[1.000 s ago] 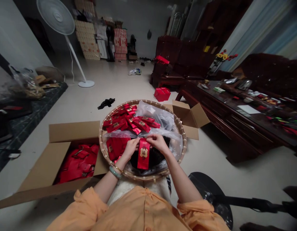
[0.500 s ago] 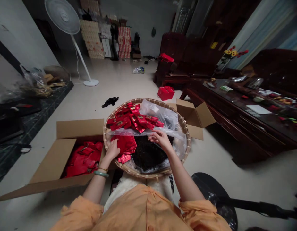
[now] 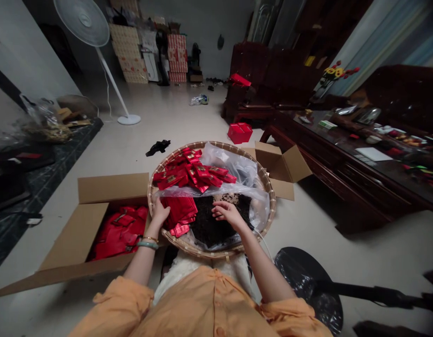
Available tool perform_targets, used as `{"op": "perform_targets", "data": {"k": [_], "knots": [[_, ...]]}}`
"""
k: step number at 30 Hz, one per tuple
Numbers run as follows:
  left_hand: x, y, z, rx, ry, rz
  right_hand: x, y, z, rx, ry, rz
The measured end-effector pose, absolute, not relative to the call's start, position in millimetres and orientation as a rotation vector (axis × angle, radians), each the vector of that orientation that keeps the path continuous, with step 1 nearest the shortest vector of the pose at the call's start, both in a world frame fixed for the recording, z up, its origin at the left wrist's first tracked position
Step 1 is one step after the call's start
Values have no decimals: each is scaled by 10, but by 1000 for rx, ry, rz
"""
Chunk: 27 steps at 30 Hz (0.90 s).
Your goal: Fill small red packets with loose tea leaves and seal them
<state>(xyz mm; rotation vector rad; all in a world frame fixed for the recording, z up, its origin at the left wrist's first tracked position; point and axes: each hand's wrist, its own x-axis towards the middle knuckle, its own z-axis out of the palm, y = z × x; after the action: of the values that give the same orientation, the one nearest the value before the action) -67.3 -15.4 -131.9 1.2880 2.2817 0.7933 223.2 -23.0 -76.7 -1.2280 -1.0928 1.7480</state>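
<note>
Gold print on the red foil packets (image 3: pixel 190 174) at 12 o'clock: too small to read. Long black rod (image 3: pixel 374 295) at 4 o'clock: cut off by right edge.

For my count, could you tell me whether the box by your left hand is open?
The box is open: its flaps stand back, showing red packets inside.

We wore: orange button-front blouse (image 3: pixel 202 304) | loose sleeves (image 3: pixel 123 295) | green bangle (image 3: pixel 147 245), thin gold bracelet (image 3: pixel 150 238) above left hand (image 3: pixel 160 213)
</note>
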Motion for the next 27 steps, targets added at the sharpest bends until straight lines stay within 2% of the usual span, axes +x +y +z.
{"op": "perform_targets", "data": {"k": [7, 13, 22, 27], "knots": [[-532, -323, -1158, 1369, 2229, 947, 2171, -322, -861, -1217, -1071, 1749], [-237, -417, -1083, 1249, 2126, 878, 2074, -415, -892, -1222, -1221, 1696], [242, -478, -901, 1561, 1887, 941, 1838, -643, -842, -1001, -1889, 1165], [272, -474, -754, 1467, 1814, 823, 1857, -610, -791, -946, -1881, 944]]}}
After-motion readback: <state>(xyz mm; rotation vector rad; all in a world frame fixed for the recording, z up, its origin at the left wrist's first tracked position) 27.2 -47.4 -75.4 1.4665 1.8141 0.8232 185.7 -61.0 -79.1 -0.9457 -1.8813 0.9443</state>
